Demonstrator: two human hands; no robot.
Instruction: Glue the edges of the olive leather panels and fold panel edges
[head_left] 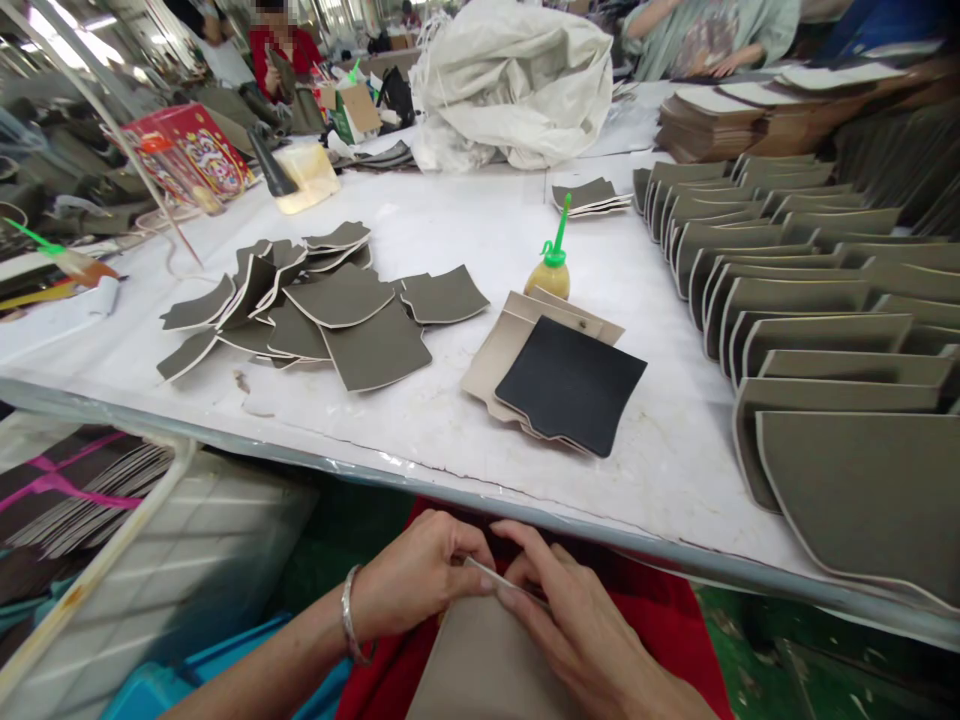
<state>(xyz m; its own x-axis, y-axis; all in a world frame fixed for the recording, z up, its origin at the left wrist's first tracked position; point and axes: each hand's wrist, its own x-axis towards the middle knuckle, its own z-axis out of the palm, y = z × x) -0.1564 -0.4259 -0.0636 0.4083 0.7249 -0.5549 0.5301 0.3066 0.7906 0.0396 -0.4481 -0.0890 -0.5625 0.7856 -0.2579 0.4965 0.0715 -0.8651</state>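
Observation:
In my lap, below the table's front edge, lies a grey-brown sheet piece (480, 665) with a pale cut edge. My left hand (427, 570) pinches its upper edge between thumb and fingers, and a silver bangle circles that wrist. Close beside it, my right hand (570, 610) grips the same edge, its thumb along the rim and its index finger raised. On the table ahead, a black piece (574, 385) rests on beige pieces (487, 365). Just behind them stands a small bottle with a green nozzle (551, 265).
Loose grey-brown pieces (360, 345) are heaped on the table's left. Rows of folded pieces (817, 330) line the right side. A large white sack (517, 85) sits at the back. A white crate (225, 530) stands left, below the table. Other people work across the table.

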